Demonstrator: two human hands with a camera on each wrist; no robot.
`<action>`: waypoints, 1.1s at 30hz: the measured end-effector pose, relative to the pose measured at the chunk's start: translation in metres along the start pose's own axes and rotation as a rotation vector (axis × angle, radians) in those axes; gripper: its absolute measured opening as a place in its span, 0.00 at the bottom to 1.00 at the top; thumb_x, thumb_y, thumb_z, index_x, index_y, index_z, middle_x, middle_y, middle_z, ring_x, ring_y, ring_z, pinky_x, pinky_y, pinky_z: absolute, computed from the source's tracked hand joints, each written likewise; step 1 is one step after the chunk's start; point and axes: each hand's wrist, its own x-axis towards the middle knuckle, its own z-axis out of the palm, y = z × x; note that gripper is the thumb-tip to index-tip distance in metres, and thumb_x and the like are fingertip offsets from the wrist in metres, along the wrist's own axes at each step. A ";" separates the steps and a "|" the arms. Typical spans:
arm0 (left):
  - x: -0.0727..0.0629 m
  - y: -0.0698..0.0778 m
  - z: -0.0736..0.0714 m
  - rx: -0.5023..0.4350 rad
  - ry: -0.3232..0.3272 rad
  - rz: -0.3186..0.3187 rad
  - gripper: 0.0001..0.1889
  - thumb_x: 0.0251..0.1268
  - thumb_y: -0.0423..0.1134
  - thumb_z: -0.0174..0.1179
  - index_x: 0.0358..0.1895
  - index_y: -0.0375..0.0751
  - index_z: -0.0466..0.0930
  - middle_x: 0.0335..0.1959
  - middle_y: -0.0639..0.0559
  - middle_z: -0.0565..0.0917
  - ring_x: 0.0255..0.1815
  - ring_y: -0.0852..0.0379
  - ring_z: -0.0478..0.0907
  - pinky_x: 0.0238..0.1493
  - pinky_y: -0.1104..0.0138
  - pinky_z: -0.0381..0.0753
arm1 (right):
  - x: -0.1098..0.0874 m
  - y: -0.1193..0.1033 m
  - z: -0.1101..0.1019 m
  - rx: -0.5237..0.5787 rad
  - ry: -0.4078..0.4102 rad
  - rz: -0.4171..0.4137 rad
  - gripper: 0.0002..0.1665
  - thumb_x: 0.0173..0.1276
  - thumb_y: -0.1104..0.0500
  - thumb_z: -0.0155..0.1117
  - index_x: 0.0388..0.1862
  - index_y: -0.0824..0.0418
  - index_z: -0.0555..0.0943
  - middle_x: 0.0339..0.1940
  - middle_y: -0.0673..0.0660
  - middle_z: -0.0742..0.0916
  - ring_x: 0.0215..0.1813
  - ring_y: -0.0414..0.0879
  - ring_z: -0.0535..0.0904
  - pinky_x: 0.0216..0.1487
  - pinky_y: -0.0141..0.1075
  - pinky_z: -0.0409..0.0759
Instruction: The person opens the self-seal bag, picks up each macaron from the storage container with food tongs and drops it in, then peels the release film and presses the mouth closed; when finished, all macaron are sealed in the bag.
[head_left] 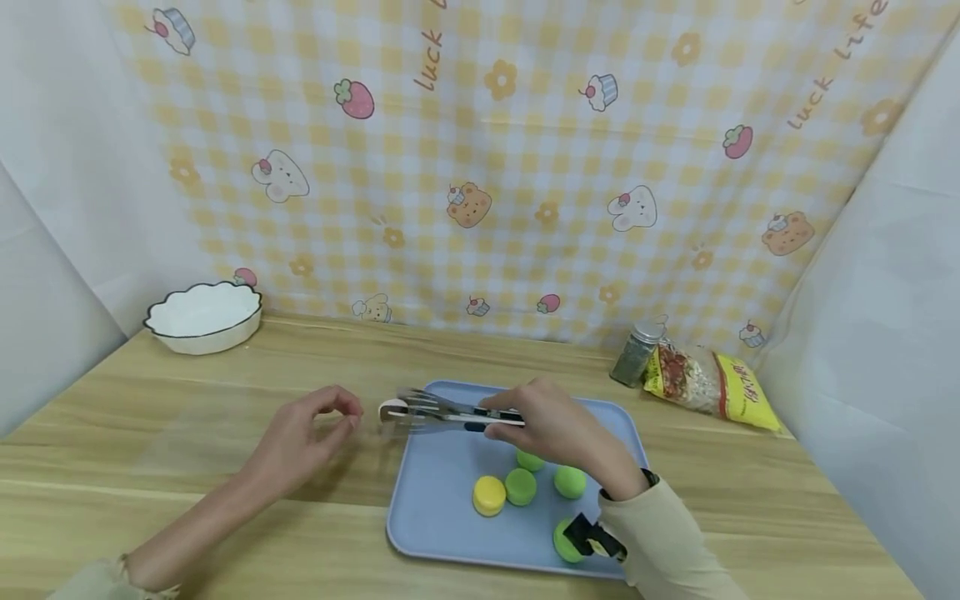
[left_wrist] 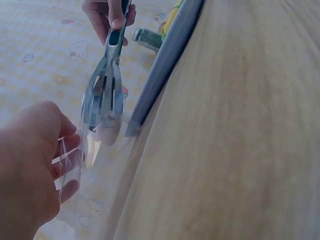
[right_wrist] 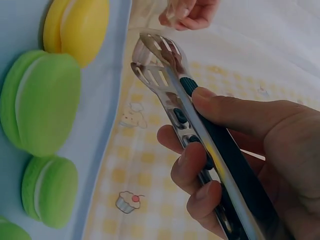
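Right hand (head_left: pixel 551 421): clamped on tongs (head_left: pixel 453 412); brown-and-white macaron (head_left: pixel 393 409) in tips, beyond tray (head_left: pixel 431 529), ten o'clock. Left hand (head_left: pixel 303 433): fingers pinching clear plastic bag (left_wrist: pixel 70 167). Advisable: bag mouth wide, tips level, gentle release.

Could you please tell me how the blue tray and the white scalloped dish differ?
Finish: the blue tray is plain, while the white scalloped dish has a dark line along its rim. Outline: the tray is a rounded rectangle with a smooth edge; the dish's rim is wavy. Depth: the tray is shallow, whereas the dish has taller walls. Both rest on the wood-grain tabletop.
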 end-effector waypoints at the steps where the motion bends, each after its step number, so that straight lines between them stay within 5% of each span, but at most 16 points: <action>1: 0.000 0.000 0.000 -0.003 0.004 -0.015 0.10 0.53 0.23 0.61 0.31 0.43 0.78 0.32 0.57 0.82 0.38 0.60 0.77 0.44 0.56 0.77 | 0.000 -0.001 0.001 -0.004 -0.010 0.000 0.19 0.65 0.54 0.63 0.53 0.59 0.81 0.08 0.42 0.70 0.09 0.35 0.52 0.19 0.28 0.64; 8: -0.001 0.002 -0.003 -0.054 0.064 -0.091 0.06 0.63 0.28 0.56 0.37 0.44 0.76 0.35 0.56 0.82 0.41 0.58 0.77 0.47 0.67 0.74 | 0.000 -0.008 0.002 0.009 -0.052 -0.007 0.19 0.65 0.54 0.63 0.53 0.59 0.81 0.06 0.43 0.69 0.08 0.35 0.54 0.15 0.27 0.59; 12: -0.001 0.002 -0.005 -0.106 0.059 -0.108 0.05 0.66 0.29 0.54 0.38 0.43 0.73 0.39 0.54 0.84 0.45 0.55 0.79 0.47 0.63 0.77 | -0.001 -0.011 0.003 0.009 -0.050 -0.005 0.19 0.65 0.54 0.63 0.53 0.59 0.81 0.07 0.44 0.72 0.08 0.35 0.55 0.16 0.27 0.59; 15: -0.001 0.002 -0.005 -0.149 0.052 -0.086 0.04 0.66 0.29 0.54 0.37 0.42 0.72 0.41 0.53 0.84 0.46 0.53 0.80 0.48 0.56 0.77 | 0.001 -0.013 0.005 0.005 -0.038 -0.012 0.19 0.65 0.54 0.62 0.54 0.59 0.80 0.11 0.44 0.75 0.09 0.34 0.58 0.18 0.28 0.63; 23: -0.005 0.004 -0.006 -0.180 0.075 -0.003 0.03 0.66 0.28 0.54 0.36 0.39 0.72 0.42 0.54 0.85 0.46 0.59 0.80 0.50 0.79 0.70 | 0.012 -0.022 0.014 -0.008 -0.003 -0.003 0.20 0.66 0.53 0.62 0.55 0.58 0.80 0.09 0.42 0.71 0.09 0.36 0.57 0.18 0.27 0.61; 33: -0.005 0.008 -0.007 -0.202 0.080 0.056 0.04 0.67 0.27 0.52 0.36 0.39 0.71 0.43 0.53 0.84 0.48 0.60 0.79 0.50 0.79 0.70 | 0.025 -0.036 0.019 -0.023 0.013 0.000 0.19 0.65 0.54 0.63 0.53 0.59 0.81 0.18 0.46 0.81 0.12 0.33 0.64 0.18 0.26 0.63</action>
